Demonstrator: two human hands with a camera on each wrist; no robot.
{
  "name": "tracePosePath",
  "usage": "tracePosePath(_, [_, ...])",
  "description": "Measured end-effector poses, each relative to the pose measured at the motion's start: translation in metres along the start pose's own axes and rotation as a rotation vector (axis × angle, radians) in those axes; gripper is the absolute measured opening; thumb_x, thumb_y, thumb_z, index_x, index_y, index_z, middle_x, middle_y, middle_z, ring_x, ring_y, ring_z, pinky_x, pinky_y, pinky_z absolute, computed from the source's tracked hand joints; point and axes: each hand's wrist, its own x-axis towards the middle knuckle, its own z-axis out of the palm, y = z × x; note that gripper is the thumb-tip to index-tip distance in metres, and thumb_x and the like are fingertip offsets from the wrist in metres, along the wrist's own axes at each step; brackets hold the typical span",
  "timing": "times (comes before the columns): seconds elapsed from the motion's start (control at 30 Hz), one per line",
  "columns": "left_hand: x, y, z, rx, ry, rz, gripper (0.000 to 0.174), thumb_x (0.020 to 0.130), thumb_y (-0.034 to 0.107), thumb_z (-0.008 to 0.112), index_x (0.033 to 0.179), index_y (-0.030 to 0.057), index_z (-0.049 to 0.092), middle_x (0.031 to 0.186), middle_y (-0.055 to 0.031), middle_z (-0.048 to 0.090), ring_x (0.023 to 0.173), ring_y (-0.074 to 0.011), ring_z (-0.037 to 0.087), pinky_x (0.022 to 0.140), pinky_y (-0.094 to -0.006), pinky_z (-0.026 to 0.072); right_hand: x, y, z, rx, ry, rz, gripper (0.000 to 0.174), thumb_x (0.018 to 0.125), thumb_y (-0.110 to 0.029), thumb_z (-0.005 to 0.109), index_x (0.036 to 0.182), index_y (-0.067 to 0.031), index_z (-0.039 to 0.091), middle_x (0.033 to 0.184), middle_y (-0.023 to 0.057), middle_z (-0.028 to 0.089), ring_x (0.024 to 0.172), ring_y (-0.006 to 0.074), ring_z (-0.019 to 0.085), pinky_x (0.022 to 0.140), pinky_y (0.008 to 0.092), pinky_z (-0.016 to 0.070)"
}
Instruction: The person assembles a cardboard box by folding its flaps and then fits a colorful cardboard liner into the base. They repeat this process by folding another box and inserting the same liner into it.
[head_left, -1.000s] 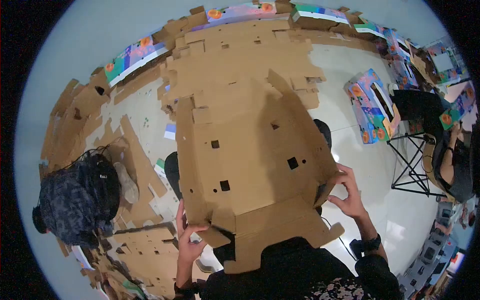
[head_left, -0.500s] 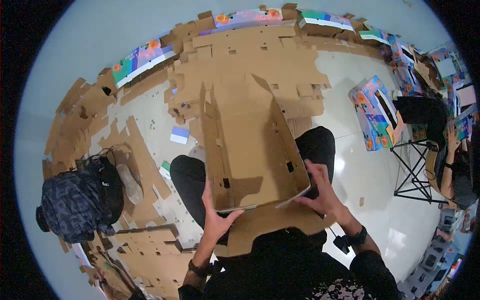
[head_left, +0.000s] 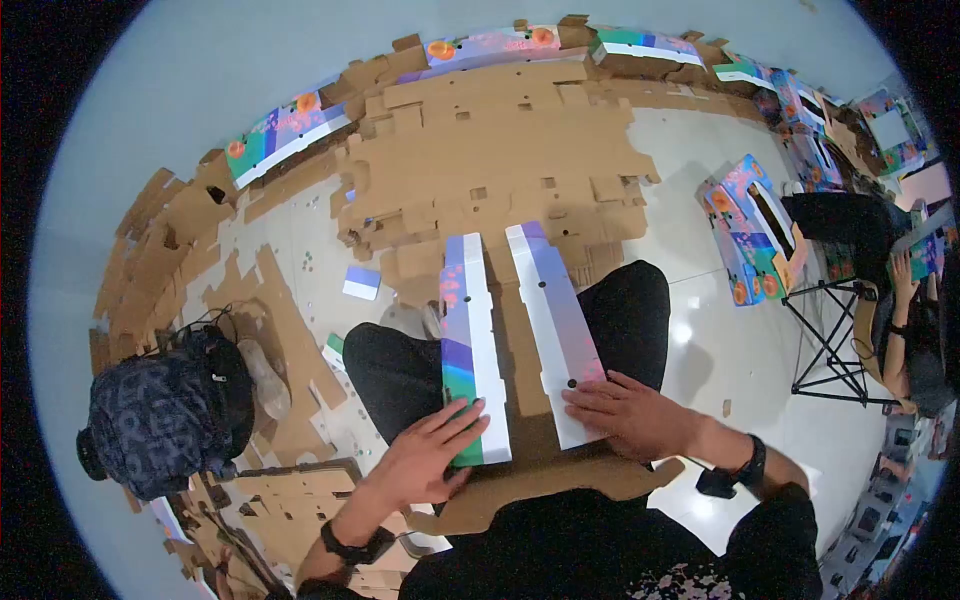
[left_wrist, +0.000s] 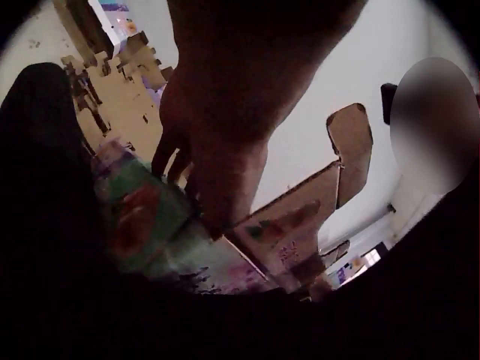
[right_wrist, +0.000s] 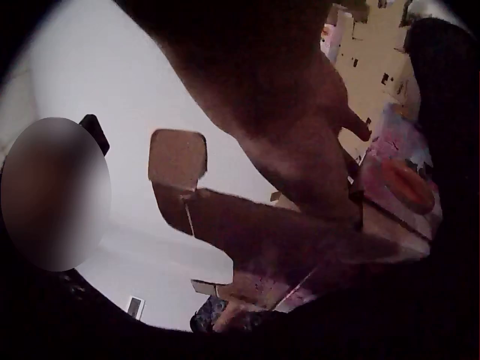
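Evidently, between black-trousered knees [head_left: 635, 310] lies a brown cardboard carton [head_left: 517, 355]; left hand [head_left: 425, 460] and right hand [head_left: 640, 415], fingers loosely extended, gripping nothing, rest on its colour-printed, white-edged side panels [head_left: 560, 320], presumably to hold them down.

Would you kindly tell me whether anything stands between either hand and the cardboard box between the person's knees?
Nothing visible does: the left hand rests directly on the left printed side of the cardboard box, the right hand on the right printed side. The backpack is off to the left.
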Motion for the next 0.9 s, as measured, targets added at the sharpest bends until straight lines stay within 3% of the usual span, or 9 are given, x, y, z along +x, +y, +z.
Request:
tracePosePath(0.13, [-0.009, -0.016, 0.000, -0.209, -0.110, 0.050, 0.092, 0.077, 0.023, 0.068, 0.159, 0.0047, 0.031, 0.169, -0.0167, 0.021, 0.156, -0.0364, 0.018, 0.126, -0.0494, 0.0223, -0.011, 0.003, -0.036, 0.285, -0.129, -0.034, 0.088, 0.081, -0.034, 0.082, 0.154, -0.0044, 0.041, 0.164, 0.0199, 0.031, 0.156, 0.0342, 0.020, 0.126, 0.0499, 0.0206])
tracePosePath(0.23, [0.000, -0.017, 0.003, -0.194, -0.101, 0.025, 0.088, 0.077, 0.018, 0.067, 0.157, 0.0033, 0.033, 0.169, -0.0170, 0.020, 0.157, -0.0363, 0.013, 0.127, -0.0509, 0.0176, 0.004, 0.018, -0.003, 0.248, 0.057, -0.106, 0.089, 0.087, -0.032, 0.080, 0.155, -0.0021, 0.032, 0.162, 0.0202, 0.035, 0.150, 0.0346, 0.033, 0.122, 0.0481, 0.0321])
tracePosePath(0.27, [-0.002, -0.032, 0.019, -0.264, -0.101, 0.039, 0.089, 0.080, 0.016, 0.065, 0.159, 0.0047, 0.026, 0.169, -0.0171, 0.016, 0.158, -0.0362, 0.010, 0.127, -0.0505, 0.0125, 0.007, 0.019, 0.005, 0.526, 0.080, 0.062, 0.089, 0.088, -0.028, 0.080, 0.156, -0.0022, 0.029, 0.159, 0.0194, 0.038, 0.146, 0.0324, 0.038, 0.119, 0.0465, 0.0359])
tracePosePath(0.33, [-0.015, -0.046, 0.053, -0.688, 0.049, -0.039, 0.081, 0.087, 0.017, 0.062, 0.158, 0.0054, 0.026, 0.163, -0.0176, 0.028, 0.154, -0.0331, 0.022, 0.125, -0.0484, 0.0201, 0.017, 0.016, 0.018, 1.073, 0.126, 0.413, 0.090, 0.090, -0.021, 0.079, 0.158, -0.0025, 0.023, 0.154, 0.0177, 0.044, 0.138, 0.0281, 0.049, 0.112, 0.0432, 0.0435])
tracePosePath(0.47, [0.005, -0.036, 0.075, -1.464, 0.822, -0.319, 0.061, 0.094, 0.019, 0.060, 0.149, 0.0054, 0.038, 0.144, -0.0114, 0.050, 0.137, -0.0246, 0.046, 0.117, -0.0448, 0.0359, 0.039, -0.007, 0.059, 1.110, 0.816, 0.504, 0.083, 0.096, -0.018, 0.072, 0.157, -0.0028, 0.019, 0.138, 0.0150, 0.052, 0.120, 0.0232, 0.059, 0.103, 0.0391, 0.0498])
tracePosePath(0.57, [0.024, -0.054, 0.079, -1.550, 1.042, -0.556, 0.047, 0.100, 0.021, 0.057, 0.143, 0.0056, 0.047, 0.130, -0.0078, 0.058, 0.122, -0.0191, 0.057, 0.108, -0.0399, 0.0450, 0.057, -0.011, 0.066, 1.151, 1.019, 0.639, 0.080, 0.099, -0.016, 0.067, 0.158, -0.0026, 0.014, 0.133, 0.0166, 0.052, 0.118, 0.0241, 0.058, 0.104, 0.0396, 0.0487])
tracePosePath(0.63, [0.041, -0.066, 0.096, -1.665, 0.878, -0.575, 0.047, 0.105, 0.021, 0.052, 0.147, 0.0039, 0.046, 0.130, -0.0094, 0.063, 0.115, -0.0193, 0.064, 0.099, -0.0356, 0.0524, 0.065, -0.009, 0.066, 1.136, 1.028, 0.693, 0.081, 0.101, -0.015, 0.064, 0.159, -0.0025, 0.009, 0.133, 0.0176, 0.051, 0.120, 0.0243, 0.056, 0.105, 0.0387, 0.0474])
tracePosePath(0.83, [0.049, -0.074, 0.116, -1.444, 0.785, -0.627, 0.044, 0.107, 0.019, 0.047, 0.149, 0.0038, 0.048, 0.122, -0.0082, 0.068, 0.100, -0.0186, 0.069, 0.091, -0.0339, 0.0566, 0.065, 0.015, 0.089, 0.599, 0.909, 0.692, 0.061, 0.106, -0.025, 0.053, 0.155, 0.0033, 0.030, 0.137, 0.0260, 0.050, 0.132, 0.0379, 0.046, 0.116, 0.0443, 0.0334])
tracePosePath(0.9, [0.047, -0.085, 0.124, -1.284, 0.789, -0.661, 0.043, 0.107, 0.017, 0.046, 0.147, 0.0028, 0.049, 0.118, -0.0066, 0.070, 0.096, -0.0175, 0.070, 0.088, -0.0319, 0.0567, 0.067, 0.018, 0.088, 0.706, 0.862, 0.728, 0.054, 0.107, -0.028, 0.047, 0.151, 0.0034, 0.039, 0.137, 0.0249, 0.052, 0.132, 0.0398, 0.046, 0.116, 0.0449, 0.0318])
